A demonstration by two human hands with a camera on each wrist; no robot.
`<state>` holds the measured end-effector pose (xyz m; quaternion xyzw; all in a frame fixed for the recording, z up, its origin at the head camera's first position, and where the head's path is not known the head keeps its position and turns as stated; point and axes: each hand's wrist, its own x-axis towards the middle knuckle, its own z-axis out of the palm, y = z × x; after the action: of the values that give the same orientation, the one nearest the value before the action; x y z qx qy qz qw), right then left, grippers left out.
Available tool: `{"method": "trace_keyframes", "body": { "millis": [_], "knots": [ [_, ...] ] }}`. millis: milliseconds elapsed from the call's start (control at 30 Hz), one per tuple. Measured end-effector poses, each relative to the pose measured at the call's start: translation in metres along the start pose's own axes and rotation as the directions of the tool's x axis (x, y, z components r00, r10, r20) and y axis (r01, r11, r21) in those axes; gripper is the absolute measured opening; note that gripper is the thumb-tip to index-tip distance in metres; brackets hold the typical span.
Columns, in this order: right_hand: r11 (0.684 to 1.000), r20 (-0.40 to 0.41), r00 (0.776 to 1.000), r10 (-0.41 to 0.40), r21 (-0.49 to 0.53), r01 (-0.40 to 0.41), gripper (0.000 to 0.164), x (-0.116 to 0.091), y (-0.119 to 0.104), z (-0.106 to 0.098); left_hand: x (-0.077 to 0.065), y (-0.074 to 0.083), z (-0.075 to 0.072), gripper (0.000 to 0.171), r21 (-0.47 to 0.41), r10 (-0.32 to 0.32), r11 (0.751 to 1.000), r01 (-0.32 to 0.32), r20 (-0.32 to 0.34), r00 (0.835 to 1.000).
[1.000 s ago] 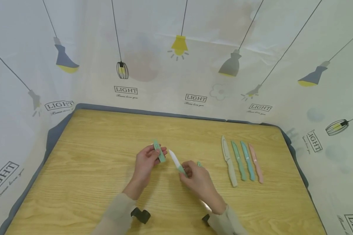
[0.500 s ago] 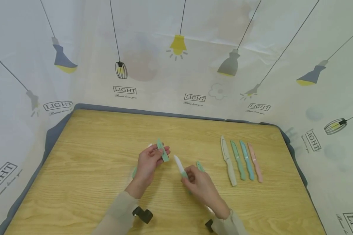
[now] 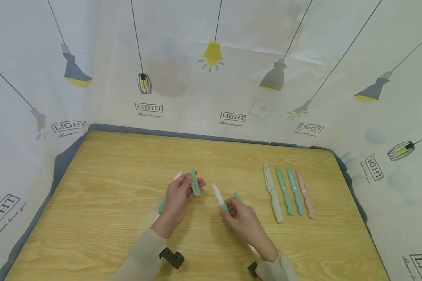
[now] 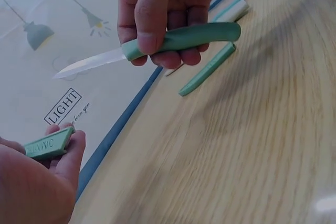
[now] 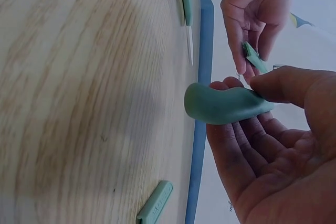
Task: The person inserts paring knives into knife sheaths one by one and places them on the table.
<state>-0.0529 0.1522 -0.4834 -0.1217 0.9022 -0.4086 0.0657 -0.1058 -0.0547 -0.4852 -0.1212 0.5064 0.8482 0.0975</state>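
Observation:
My left hand (image 3: 178, 194) pinches a green blade cover (image 3: 195, 181) between thumb and fingers; raised lettering shows on it in the left wrist view. Just to the right, my right hand (image 3: 245, 218) grips a small knife (image 4: 197, 36) by its green handle. Its white blade (image 3: 218, 194) is bare and points up and away, apart from the cover. A second green-handled knife (image 3: 163, 203) with a white blade lies on the table, partly behind my left hand. Another green cover (image 5: 156, 201) lies beside my right hand, which partly hides it in the head view.
To the right on the wooden table (image 3: 102, 175) lies a row: a cream knife (image 3: 273, 193), a green knife (image 3: 285, 192), a blue knife (image 3: 295, 192) and a pink knife (image 3: 305, 195), blades pointing away. A printed curtain (image 3: 197, 109) stands behind the table's dark edge.
Both hands have drifted slightly right, the cover and the knife with them. The second green-handled knife now shows more beside my left hand. Each hand keeps its hold.

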Motion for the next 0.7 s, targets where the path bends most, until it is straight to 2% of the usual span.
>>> {"method": "trace_keyframes", "body": {
  "millis": [167, 367, 533, 700],
  "knots": [
    [1.000, -0.003, 1.000, 0.004, 0.007, -0.004, 0.014, -0.0001, 0.0005, -0.0012, -0.0003, 0.0008, 0.0000, 0.045, -0.112, -0.078, 0.990, 0.082, 0.037, 0.996],
    [1.000, -0.002, 1.000, 0.012, 0.010, -0.012, 0.014, 0.0003, 0.0022, -0.0010, -0.0010, 0.0016, 0.0002, 0.047, -0.195, -0.095, 0.974, 0.115, 0.105, 0.990],
    [1.000, -0.012, 1.000, 0.012, -0.006, -0.012, 0.013, -0.0003, 0.0016, -0.0023, -0.0009, 0.0008, 0.0006, 0.046, -0.192, -0.090, 0.974, 0.116, 0.137, 0.986],
    [1.000, -0.009, 1.000, 0.013, -0.002, -0.013, 0.014, 0.0001, 0.0021, -0.0023, 0.0009, -0.0017, 0.0017, 0.046, -0.166, -0.072, 0.982, 0.091, 0.118, 0.990]
  ]
}}
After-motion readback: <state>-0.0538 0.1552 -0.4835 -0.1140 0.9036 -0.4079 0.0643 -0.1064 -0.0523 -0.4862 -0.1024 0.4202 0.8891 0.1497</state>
